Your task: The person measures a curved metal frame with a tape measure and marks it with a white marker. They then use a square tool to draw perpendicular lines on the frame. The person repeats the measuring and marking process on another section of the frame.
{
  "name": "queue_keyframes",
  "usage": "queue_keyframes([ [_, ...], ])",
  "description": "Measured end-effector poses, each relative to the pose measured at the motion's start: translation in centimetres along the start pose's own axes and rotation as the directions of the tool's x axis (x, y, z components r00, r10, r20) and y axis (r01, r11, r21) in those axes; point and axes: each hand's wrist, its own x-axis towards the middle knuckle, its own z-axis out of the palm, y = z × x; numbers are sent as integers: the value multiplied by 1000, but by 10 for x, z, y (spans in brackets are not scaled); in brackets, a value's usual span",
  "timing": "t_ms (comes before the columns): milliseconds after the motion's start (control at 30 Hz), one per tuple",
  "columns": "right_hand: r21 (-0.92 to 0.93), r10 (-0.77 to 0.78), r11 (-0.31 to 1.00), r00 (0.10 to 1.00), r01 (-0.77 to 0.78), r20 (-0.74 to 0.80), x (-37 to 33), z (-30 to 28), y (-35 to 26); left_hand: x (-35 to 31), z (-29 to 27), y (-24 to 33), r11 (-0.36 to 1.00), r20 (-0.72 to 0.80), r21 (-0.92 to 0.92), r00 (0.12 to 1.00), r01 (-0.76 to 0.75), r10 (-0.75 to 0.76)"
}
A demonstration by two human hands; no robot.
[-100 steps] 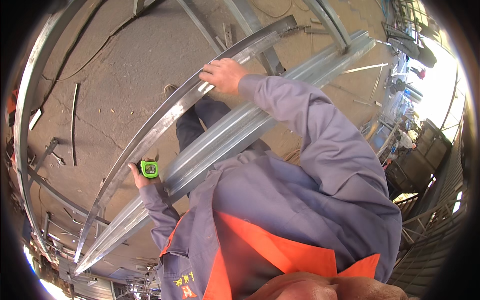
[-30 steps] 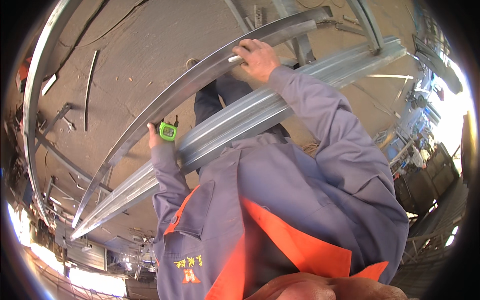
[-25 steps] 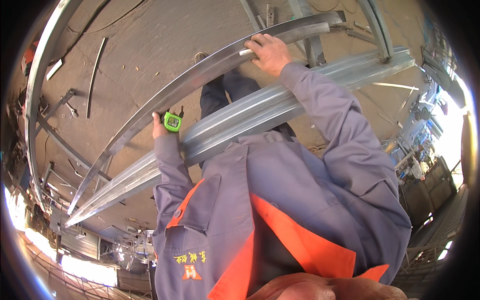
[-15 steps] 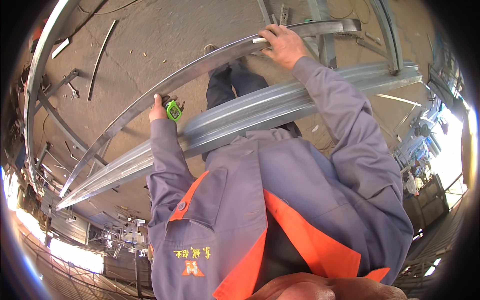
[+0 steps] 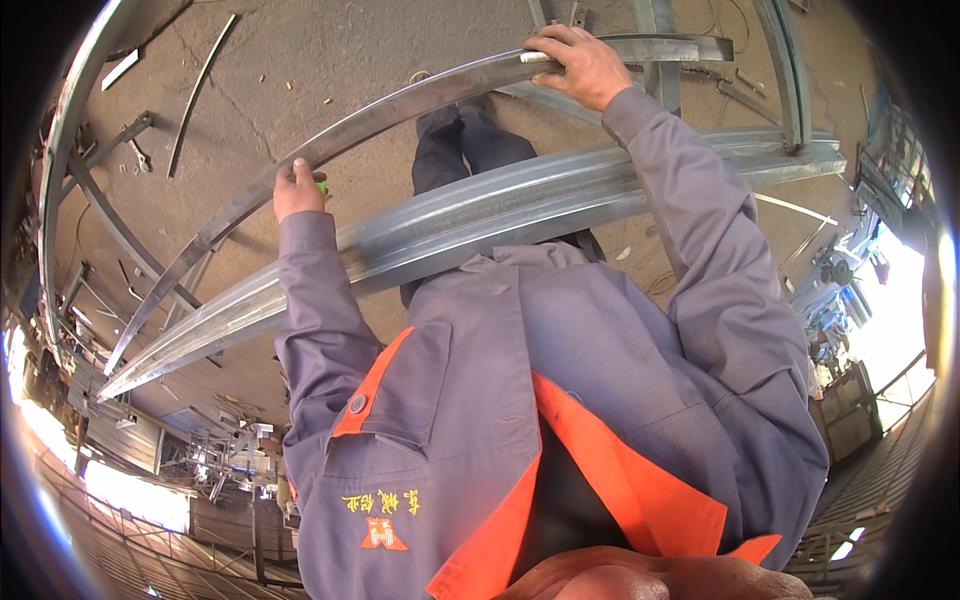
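A long flat metal bar spans from the far right down to the left, its broad face towards me. My left hand is closed at its near edge, the thumb lying on the face; the other fingers are hidden. Beside that hand shows a bit of a bright green case, perhaps a tape measure, mostly covered. Towards the bar's right end, my right hand is closed over the bar. A short white stick, like chalk, lies under its fingers. Nearer to me runs a thick bundle of ribbed metal profiles.
Upright metal beams stand at the right, and a curved one at the far left. Crossed metal legs support things at left. A thin strip and a wrench lie on the floor.
My left hand has shifted left and farther away along the bar, and the green case is now mostly hidden. My right hand has moved slightly right and away, still on the bar.
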Motion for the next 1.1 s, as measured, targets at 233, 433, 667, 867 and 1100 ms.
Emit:
queue_keyframes([
  [233,14,3,1000,999,-3,32,4,-1,1,-2,-1,4,990,-104,119,991,-73,86],
  [433,-16,-11,1000,1000,11,28,2,-3,-1,-3,-7,9,937,-84,345,993,-52,86],
  [667,-69,-29,997,999,31,42,3,-2,3,-2,-8,9,939,-99,337,989,-67,106],
  [867,-66,-2,998,1000,3,8,-7,-4,6,-5,-9,12,961,-40,266,995,-77,91],
  [1100,-94,-12,995,999,16,46,-4,-6,10,14,-8,-8,939,-93,333,988,-86,123],
])
